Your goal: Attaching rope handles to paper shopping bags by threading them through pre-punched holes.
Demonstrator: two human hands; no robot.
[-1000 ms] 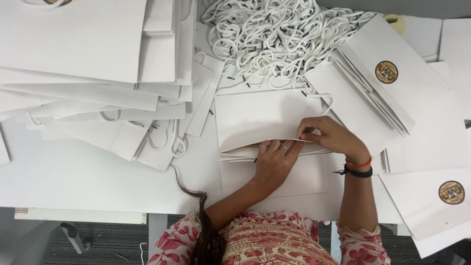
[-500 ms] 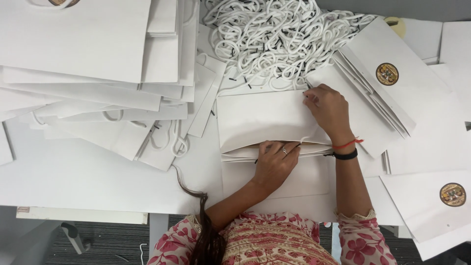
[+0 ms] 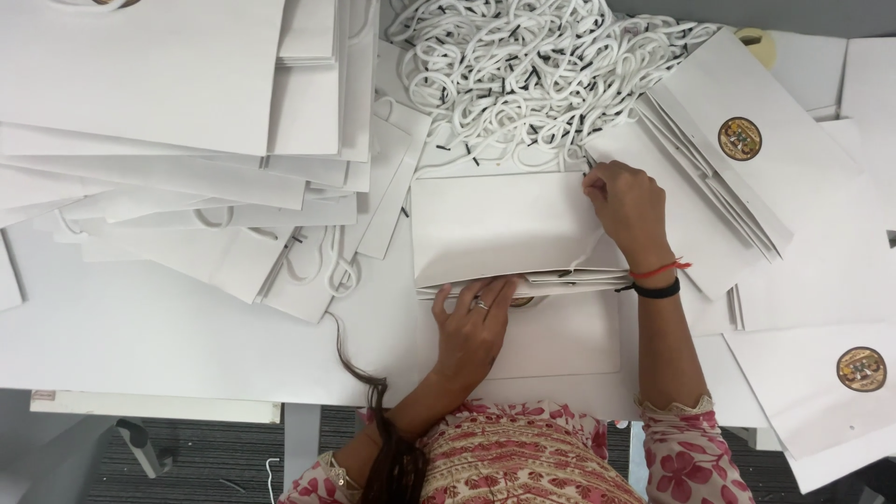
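- A flat white paper bag (image 3: 499, 229) lies on the desk (image 3: 168, 345) right in front of the person, on top of a few more folded white bags
- The left hand (image 3: 474, 329) rests on the near edge of that bag, fingers (image 3: 467, 297) spread flat and pressing down, gripping nothing; a ring shows on one finger
- The right hand (image 3: 627, 207) sits at the bag's far right corner, its fingers pinched together on a small dark tip of cord right at the bag's edge; a red thread and a black band circle the wrist
- Just beyond the bag, a big tangled heap of white cord handles (image 3: 541, 70) with black tips
- To the right, a fanned stack of white bags with a round brown seal (image 3: 739, 138), and one more sealed bag (image 3: 860, 368) nearer the desk edge
- To the left, a wide overlapping pile of white bags (image 3: 177, 121), some with cord loops already fitted
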